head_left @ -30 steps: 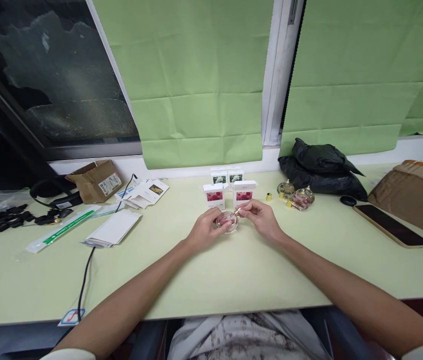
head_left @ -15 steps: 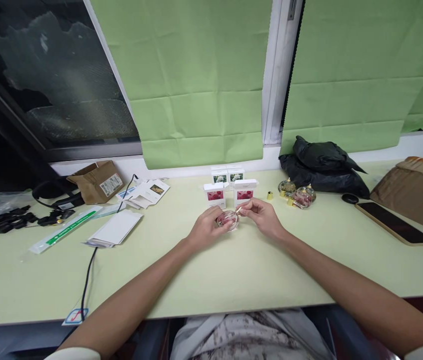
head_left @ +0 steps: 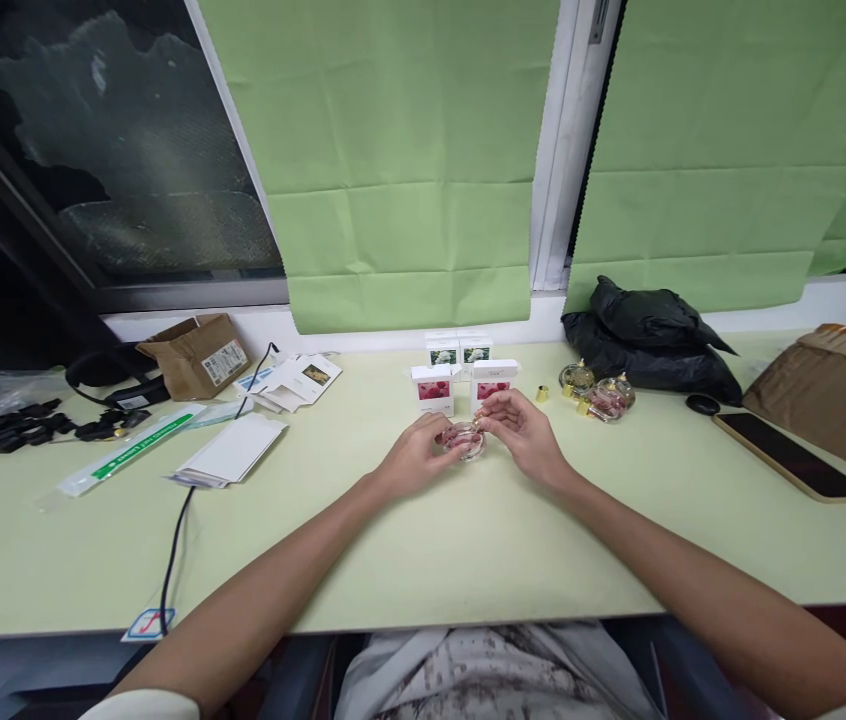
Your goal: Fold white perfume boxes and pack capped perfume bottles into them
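My left hand [head_left: 414,458] is closed around a round, clear glass perfume bottle [head_left: 466,440] with pink and dark red contents, held tilted just above the table. The fingertips of my right hand [head_left: 522,432] pinch the gold neck at the bottle's upper right, largely hiding it. Just behind my hands stand two white boxes with red flower pictures, a left box [head_left: 433,392] and a right box [head_left: 493,384]. To the right of them sits a small gold cap [head_left: 541,393]. Farther right are more round bottles, one with pink contents [head_left: 609,400] and one yellowish [head_left: 576,378].
White boxes with white flowers [head_left: 459,350] stand at the back. Black plastic bags [head_left: 648,335], a mouse [head_left: 702,403], a phone [head_left: 790,455] and a cardboard parcel [head_left: 835,390] lie right. Left are flattened cartons [head_left: 232,450], an opened brown box [head_left: 194,358] and a black cable [head_left: 177,550].
The bottle has turned slightly in my hands, its neck now more covered by my right fingers. The whole view has shifted a little; the other things stay in place.
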The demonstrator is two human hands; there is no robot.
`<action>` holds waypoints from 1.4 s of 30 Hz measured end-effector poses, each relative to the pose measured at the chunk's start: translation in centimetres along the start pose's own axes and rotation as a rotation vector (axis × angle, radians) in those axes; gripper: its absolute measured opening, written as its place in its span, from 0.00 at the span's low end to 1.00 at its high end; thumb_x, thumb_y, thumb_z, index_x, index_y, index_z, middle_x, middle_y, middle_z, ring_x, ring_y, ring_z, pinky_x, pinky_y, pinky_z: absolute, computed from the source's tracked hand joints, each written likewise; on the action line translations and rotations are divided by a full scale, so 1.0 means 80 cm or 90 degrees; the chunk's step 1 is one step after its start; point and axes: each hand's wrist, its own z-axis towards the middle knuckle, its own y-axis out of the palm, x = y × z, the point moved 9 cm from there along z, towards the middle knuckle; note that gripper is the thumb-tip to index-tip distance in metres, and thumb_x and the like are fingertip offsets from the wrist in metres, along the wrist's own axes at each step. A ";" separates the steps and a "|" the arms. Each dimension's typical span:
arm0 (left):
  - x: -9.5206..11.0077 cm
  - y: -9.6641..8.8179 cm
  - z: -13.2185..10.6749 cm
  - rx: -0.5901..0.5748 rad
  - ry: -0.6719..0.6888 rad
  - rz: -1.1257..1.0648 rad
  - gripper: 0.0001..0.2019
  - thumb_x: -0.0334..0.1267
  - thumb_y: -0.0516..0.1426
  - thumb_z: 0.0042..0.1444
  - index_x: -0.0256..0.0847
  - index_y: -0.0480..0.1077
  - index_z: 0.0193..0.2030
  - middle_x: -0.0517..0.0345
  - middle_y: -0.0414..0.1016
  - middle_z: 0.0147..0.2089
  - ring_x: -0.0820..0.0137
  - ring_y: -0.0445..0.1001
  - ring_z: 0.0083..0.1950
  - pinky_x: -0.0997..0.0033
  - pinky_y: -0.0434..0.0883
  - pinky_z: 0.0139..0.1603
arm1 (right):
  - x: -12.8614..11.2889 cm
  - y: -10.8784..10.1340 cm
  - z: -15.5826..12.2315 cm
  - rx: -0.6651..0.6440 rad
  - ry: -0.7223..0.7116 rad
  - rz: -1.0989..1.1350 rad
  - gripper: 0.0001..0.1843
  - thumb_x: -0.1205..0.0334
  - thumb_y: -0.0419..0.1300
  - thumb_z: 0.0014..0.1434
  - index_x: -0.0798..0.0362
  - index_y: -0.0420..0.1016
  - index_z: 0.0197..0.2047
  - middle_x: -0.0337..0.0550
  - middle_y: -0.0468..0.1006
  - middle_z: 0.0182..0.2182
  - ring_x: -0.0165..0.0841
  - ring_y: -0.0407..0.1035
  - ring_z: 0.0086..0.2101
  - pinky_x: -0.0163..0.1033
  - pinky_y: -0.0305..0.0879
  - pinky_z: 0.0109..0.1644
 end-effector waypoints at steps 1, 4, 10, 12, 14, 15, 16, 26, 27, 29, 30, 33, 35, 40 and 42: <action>0.000 0.002 0.000 -0.009 -0.002 -0.004 0.14 0.50 0.58 0.68 0.41 0.71 0.39 0.57 0.72 0.37 0.66 0.70 0.39 0.65 0.66 0.41 | -0.001 0.001 -0.001 -0.003 -0.004 -0.012 0.17 0.48 0.71 0.61 0.45 0.75 0.47 0.44 0.80 0.43 0.39 0.75 0.44 0.46 0.73 0.52; -0.001 0.007 -0.001 -0.027 -0.008 -0.015 0.13 0.49 0.57 0.69 0.42 0.74 0.42 0.55 0.74 0.38 0.65 0.70 0.39 0.64 0.67 0.41 | -0.003 0.002 -0.002 -0.005 -0.018 -0.045 0.16 0.48 0.70 0.61 0.45 0.76 0.47 0.43 0.79 0.42 0.38 0.74 0.42 0.45 0.72 0.51; -0.002 0.012 -0.003 -0.041 -0.012 -0.022 0.13 0.49 0.58 0.69 0.42 0.73 0.39 0.56 0.74 0.38 0.65 0.71 0.40 0.64 0.67 0.42 | -0.012 0.009 -0.003 -0.018 -0.038 -0.091 0.11 0.49 0.68 0.63 0.47 0.78 0.41 0.41 0.76 0.37 0.37 0.71 0.38 0.42 0.68 0.44; -0.005 0.014 -0.003 -0.048 -0.019 -0.027 0.14 0.51 0.57 0.69 0.42 0.72 0.39 0.56 0.74 0.38 0.65 0.71 0.40 0.64 0.67 0.42 | -0.013 0.009 -0.003 -0.019 -0.040 -0.095 0.10 0.50 0.68 0.63 0.47 0.79 0.39 0.41 0.76 0.37 0.37 0.71 0.38 0.42 0.68 0.44; -0.008 0.016 -0.003 -0.056 -0.025 -0.031 0.14 0.51 0.57 0.69 0.42 0.72 0.41 0.56 0.74 0.39 0.65 0.71 0.41 0.64 0.67 0.42 | -0.014 0.010 -0.003 -0.028 -0.042 -0.100 0.09 0.51 0.67 0.64 0.47 0.79 0.40 0.41 0.77 0.39 0.37 0.72 0.39 0.42 0.68 0.45; -0.010 0.016 -0.003 -0.058 -0.027 -0.031 0.14 0.51 0.57 0.70 0.42 0.73 0.42 0.56 0.74 0.39 0.64 0.71 0.41 0.64 0.67 0.43 | -0.014 0.010 -0.004 -0.034 -0.044 -0.104 0.08 0.52 0.66 0.66 0.46 0.80 0.42 0.42 0.77 0.40 0.38 0.72 0.41 0.42 0.69 0.46; -0.011 0.016 -0.003 -0.061 -0.027 -0.030 0.14 0.50 0.56 0.70 0.42 0.73 0.43 0.55 0.74 0.40 0.64 0.72 0.42 0.64 0.68 0.44 | -0.014 0.010 -0.004 -0.040 -0.047 -0.111 0.08 0.52 0.64 0.67 0.46 0.80 0.43 0.43 0.78 0.42 0.39 0.73 0.43 0.43 0.69 0.48; -0.013 0.011 -0.001 -0.058 -0.013 -0.013 0.14 0.50 0.57 0.69 0.42 0.74 0.44 0.53 0.76 0.40 0.62 0.71 0.43 0.61 0.68 0.44 | -0.011 0.017 -0.007 -0.062 -0.031 -0.123 0.10 0.54 0.59 0.70 0.45 0.79 0.50 0.43 0.81 0.47 0.40 0.75 0.49 0.45 0.70 0.55; -0.013 0.011 -0.001 -0.058 -0.013 -0.013 0.14 0.51 0.57 0.69 0.42 0.74 0.43 0.53 0.76 0.39 0.62 0.71 0.43 0.61 0.67 0.44 | -0.011 0.017 -0.007 -0.060 -0.032 -0.120 0.10 0.54 0.59 0.70 0.45 0.78 0.50 0.43 0.81 0.47 0.40 0.75 0.48 0.45 0.70 0.55; -0.013 0.012 -0.002 -0.065 -0.020 -0.013 0.15 0.52 0.56 0.69 0.42 0.73 0.42 0.54 0.75 0.39 0.62 0.70 0.43 0.62 0.67 0.44 | -0.011 0.018 -0.007 -0.059 -0.034 -0.114 0.12 0.54 0.59 0.70 0.45 0.76 0.53 0.42 0.81 0.48 0.39 0.75 0.48 0.45 0.70 0.55; -0.013 0.013 -0.002 -0.070 -0.025 -0.013 0.15 0.52 0.56 0.69 0.42 0.73 0.42 0.54 0.75 0.39 0.62 0.70 0.43 0.62 0.67 0.44 | -0.011 0.018 -0.008 -0.061 -0.033 -0.112 0.13 0.54 0.60 0.70 0.45 0.75 0.55 0.42 0.80 0.48 0.39 0.75 0.47 0.46 0.70 0.55; -0.013 0.013 -0.001 -0.080 -0.033 -0.010 0.16 0.53 0.56 0.70 0.42 0.73 0.42 0.55 0.75 0.39 0.62 0.70 0.43 0.62 0.66 0.44 | -0.014 0.020 -0.009 -0.075 -0.035 -0.123 0.13 0.55 0.60 0.69 0.45 0.75 0.56 0.43 0.80 0.50 0.39 0.75 0.48 0.46 0.71 0.55; -0.013 0.013 -0.001 -0.082 -0.034 -0.008 0.16 0.53 0.55 0.70 0.42 0.72 0.40 0.55 0.74 0.38 0.62 0.69 0.42 0.62 0.65 0.43 | -0.016 0.022 -0.009 -0.080 -0.039 -0.126 0.13 0.56 0.59 0.70 0.45 0.76 0.55 0.43 0.80 0.53 0.39 0.75 0.48 0.47 0.71 0.56; -0.010 0.014 -0.001 -0.086 -0.033 -0.027 0.16 0.54 0.56 0.69 0.43 0.74 0.45 0.55 0.76 0.40 0.61 0.70 0.44 0.62 0.66 0.44 | -0.014 0.024 -0.010 -0.071 -0.027 -0.095 0.13 0.56 0.59 0.70 0.44 0.73 0.56 0.44 0.81 0.51 0.39 0.75 0.47 0.47 0.72 0.54; -0.009 0.015 -0.001 -0.089 -0.030 -0.036 0.17 0.55 0.57 0.69 0.43 0.74 0.45 0.55 0.76 0.40 0.61 0.70 0.44 0.62 0.66 0.45 | -0.012 0.022 -0.009 -0.055 -0.025 -0.097 0.14 0.56 0.62 0.68 0.45 0.73 0.56 0.43 0.81 0.48 0.38 0.75 0.46 0.46 0.72 0.53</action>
